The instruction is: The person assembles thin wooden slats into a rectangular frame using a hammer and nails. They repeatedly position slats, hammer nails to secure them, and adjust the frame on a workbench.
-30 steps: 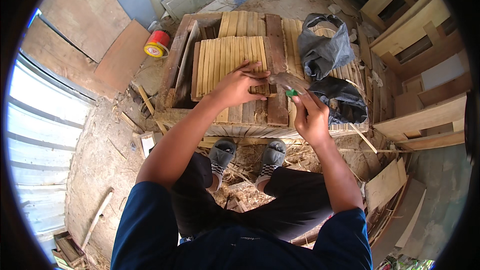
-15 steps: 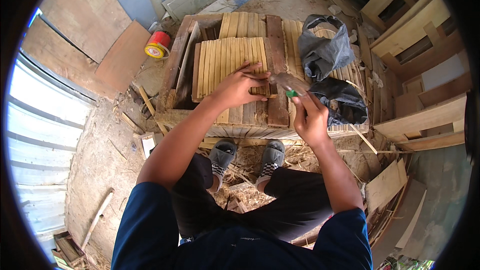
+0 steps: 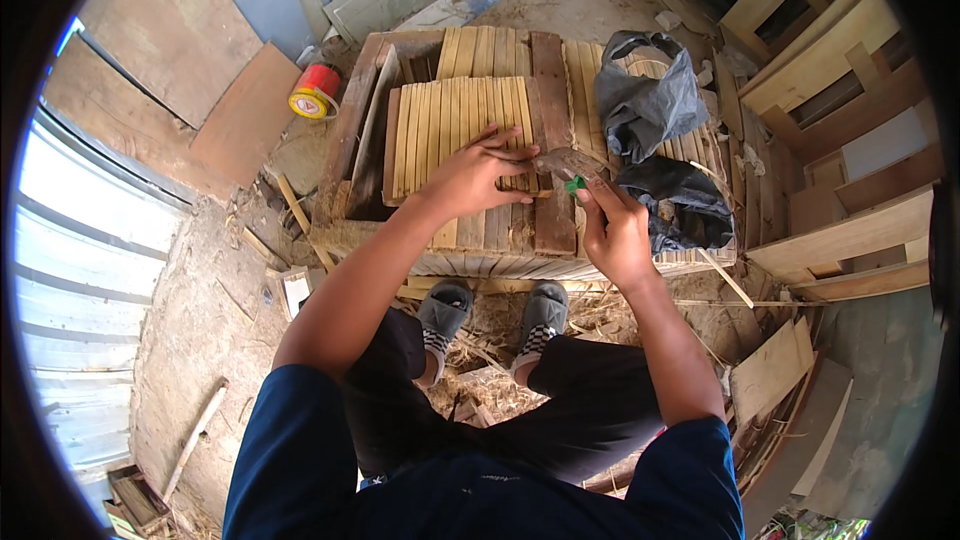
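A square panel of narrow wooden slats (image 3: 440, 125) lies on top of a low wooden crate (image 3: 553, 120). My left hand (image 3: 478, 175) rests over the panel's right part, fingers spread and touching the slats, with the thumb near its front right corner. My right hand (image 3: 620, 240) is closed around a hammer-like tool (image 3: 562, 164) with a brownish head and a green part by the thumb. The head is beside my left fingertips, at the panel's right edge. Its handle is mostly hidden by my hand, and anything small between my left fingers cannot be made out.
A grey plastic bag (image 3: 650, 95) and an open black bag (image 3: 680, 205) lie on the crate's right side. A red and yellow can (image 3: 315, 90) is on the floor at left. Wooden frames (image 3: 850, 230) stand at right. Wood scraps and shavings (image 3: 480, 350) surround my feet.
The tool in my right hand has shifted slightly left, toward the panel's edge and my left fingertips. My left hand and the panel have hardly moved.
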Motion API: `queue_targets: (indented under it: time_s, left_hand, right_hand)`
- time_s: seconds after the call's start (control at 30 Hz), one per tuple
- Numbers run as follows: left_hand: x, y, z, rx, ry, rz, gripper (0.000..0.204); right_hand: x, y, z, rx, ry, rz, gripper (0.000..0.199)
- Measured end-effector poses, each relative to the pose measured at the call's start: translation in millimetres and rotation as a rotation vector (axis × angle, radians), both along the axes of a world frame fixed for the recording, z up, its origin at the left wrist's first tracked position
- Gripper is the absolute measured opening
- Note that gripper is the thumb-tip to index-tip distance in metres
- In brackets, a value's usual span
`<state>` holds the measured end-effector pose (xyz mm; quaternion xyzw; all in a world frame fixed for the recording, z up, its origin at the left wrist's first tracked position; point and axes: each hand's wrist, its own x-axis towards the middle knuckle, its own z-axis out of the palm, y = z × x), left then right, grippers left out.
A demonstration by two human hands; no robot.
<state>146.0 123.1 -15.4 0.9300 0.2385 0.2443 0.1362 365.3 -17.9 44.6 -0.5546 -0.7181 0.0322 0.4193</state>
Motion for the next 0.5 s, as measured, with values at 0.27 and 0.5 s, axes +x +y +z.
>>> queue_targets:
  time_s: [0.27,0.5]
  left_hand:
    - [-3,6,2,-0.268,-0.209,-0.036,0.038]
    - [-3,6,2,-0.245,-0.168,-0.046,0.016]
  right_hand:
    - [12,10,0,0.021,0.055,-0.042,0.015]
    - [28,14,-1,0.036,0.108,-0.148,0.019]
